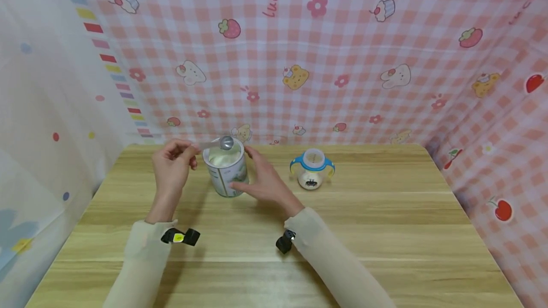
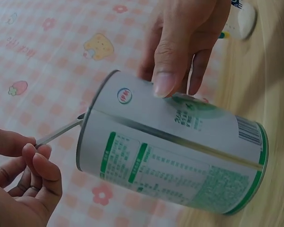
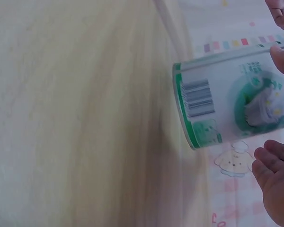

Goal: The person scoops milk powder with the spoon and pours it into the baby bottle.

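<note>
My left hand (image 1: pixel 173 163) pinches the handle of a metal spoon (image 1: pixel 226 143) between thumb and fingertips. The spoon's bowl is over the mouth of an open milk powder can (image 1: pixel 227 179), near its far rim. Pale powder (image 1: pixel 224 158) shows inside. My right hand (image 1: pixel 269 179) holds the can from its right side, thumb across the front and fingers round the back. In the left wrist view, the can's white and green label (image 2: pixel 175 175) faces the camera, and the spoon's handle (image 2: pixel 59 134) runs to the rim; the bowl is mostly hidden there.
A baby bottle (image 1: pixel 311 177) with blue and yellow handles stands uncapped to the right of my right hand, with pale contents inside. The wooden table (image 1: pixel 376 241) reaches back to a pink checked cloth (image 1: pixel 274 103). More patterned cloth hangs along both sides.
</note>
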Demonstrator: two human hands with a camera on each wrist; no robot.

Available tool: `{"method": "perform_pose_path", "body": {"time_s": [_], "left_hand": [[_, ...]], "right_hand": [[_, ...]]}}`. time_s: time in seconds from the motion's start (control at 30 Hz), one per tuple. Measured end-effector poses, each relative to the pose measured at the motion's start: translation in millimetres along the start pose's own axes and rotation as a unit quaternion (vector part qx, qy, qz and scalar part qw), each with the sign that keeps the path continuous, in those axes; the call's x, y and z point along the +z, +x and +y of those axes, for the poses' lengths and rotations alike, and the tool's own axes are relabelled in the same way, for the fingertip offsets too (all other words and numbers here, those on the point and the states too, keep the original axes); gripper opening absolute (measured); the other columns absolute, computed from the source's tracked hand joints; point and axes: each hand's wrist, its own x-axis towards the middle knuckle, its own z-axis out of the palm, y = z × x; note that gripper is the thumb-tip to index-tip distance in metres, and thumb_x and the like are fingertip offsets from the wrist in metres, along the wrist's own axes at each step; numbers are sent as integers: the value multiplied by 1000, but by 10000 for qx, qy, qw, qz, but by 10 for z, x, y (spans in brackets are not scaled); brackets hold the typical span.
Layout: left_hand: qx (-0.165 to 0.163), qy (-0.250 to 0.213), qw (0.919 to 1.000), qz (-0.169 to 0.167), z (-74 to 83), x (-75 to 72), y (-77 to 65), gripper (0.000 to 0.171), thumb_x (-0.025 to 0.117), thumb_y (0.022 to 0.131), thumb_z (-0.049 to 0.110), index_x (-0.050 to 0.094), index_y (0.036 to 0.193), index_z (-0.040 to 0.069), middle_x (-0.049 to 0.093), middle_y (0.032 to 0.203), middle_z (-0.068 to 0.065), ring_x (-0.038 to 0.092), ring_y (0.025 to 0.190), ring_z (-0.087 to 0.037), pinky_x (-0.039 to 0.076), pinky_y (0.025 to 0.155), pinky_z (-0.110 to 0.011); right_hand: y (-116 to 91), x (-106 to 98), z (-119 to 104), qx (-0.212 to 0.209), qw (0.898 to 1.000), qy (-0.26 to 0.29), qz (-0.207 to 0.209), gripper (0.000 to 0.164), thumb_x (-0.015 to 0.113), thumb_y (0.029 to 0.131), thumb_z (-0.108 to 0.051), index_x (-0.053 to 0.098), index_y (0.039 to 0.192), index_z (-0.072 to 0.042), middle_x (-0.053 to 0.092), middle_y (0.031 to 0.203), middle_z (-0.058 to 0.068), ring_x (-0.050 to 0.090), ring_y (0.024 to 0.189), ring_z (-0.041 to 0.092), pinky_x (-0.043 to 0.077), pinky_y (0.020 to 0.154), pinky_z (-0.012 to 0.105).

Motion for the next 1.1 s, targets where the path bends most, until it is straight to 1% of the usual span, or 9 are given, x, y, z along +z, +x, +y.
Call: {"method": "perform_pose_path", "body": {"time_s": [0.07, 0.3, 0.43, 0.53, 0.63, 0.73, 0.83, 0.97, 1.1], "left_hand": [[85, 172, 9998, -31, -28, -3, 9, 9, 72, 93, 2, 69, 88, -5, 70, 68, 6, 55, 50, -7, 49, 48, -18], [256, 669, 9973, -176, -120, -5, 40, 13, 74, 93, 7, 70, 87, -4, 65, 64, 1, 54, 49, -8, 48, 46, -21], [461, 958, 9940, -255, -163, 7, 59, 12, 74, 92, 7, 72, 88, -4, 59, 60, 6, 52, 48, -7, 46, 45, -20], [656, 1217, 9899, -321, -186, 22, 65, 10, 74, 92, 7, 73, 88, -3, 58, 61, 9, 52, 49, -5, 46, 45, -19], [932, 1530, 9832, -359, -203, 38, 64, 7, 73, 90, 5, 74, 85, 0, 60, 62, 7, 52, 52, -4, 43, 46, -18], [1319, 1844, 9730, -444, -208, 59, 60, 8, 72, 90, 4, 74, 82, 3, 65, 65, -3, 52, 54, -4, 41, 48, -16], [1666, 2033, 9633, -542, -205, 84, 57, 9, 72, 90, 3, 75, 81, 4, 68, 67, -12, 54, 56, -5, 41, 50, -14], [2047, 2311, 9495, -558, -192, 114, 60, 10, 74, 88, 2, 75, 79, 5, 70, 68, -11, 55, 55, -8, 41, 52, -14], [2301, 2524, 9381, -574, -177, 137, 64, 8, 75, 86, 2, 76, 78, 5, 70, 68, -9, 53, 54, -11, 38, 51, -15]], "right_hand": [[21, 39, 3, -32, 9999, 120, 17, 103, 83, 83, -49, 20, 163, -30, 36, 165, 0, 36, 152, 24, 35, 122, 52], [82, 155, 19, -105, 9989, 402, 218, 106, 83, 83, -51, 17, 163, -30, 42, 161, 1, 42, 148, 21, 40, 120, 49], [108, 208, 27, -38, 9975, 617, 327, 102, 83, 84, -47, 20, 162, -29, 46, 158, -1, 46, 145, 17, 42, 118, 43], [111, 234, 24, 39, 9964, 757, 383, 100, 83, 85, -44, 22, 162, -27, 48, 157, -1, 46, 144, 15, 42, 118, 39], [108, 249, 20, 41, 9960, 800, 398, 99, 83, 85, -42, 23, 162, -26, 48, 156, -1, 47, 143, 14, 43, 118, 37], [104, 256, 18, 18, 9961, 784, 407, 99, 83, 86, -41, 22, 162, -26, 48, 156, -1, 46, 143, 14, 43, 117, 36], [102, 251, 12, -13, 9961, 774, 412, 99, 83, 86, -41, 22, 163, -25, 48, 156, 0, 46, 144, 14, 43, 118, 36], [102, 232, 2, -54, 9965, 743, 390, 99, 82, 87, -41, 20, 163, -25, 47, 157, 0, 45, 144, 14, 42, 118, 37], [100, 214, 4, -143, 9965, 717, 398, 99, 81, 87, -42, 20, 163, -24, 46, 157, 1, 46, 145, 16, 43, 118, 40]]}}
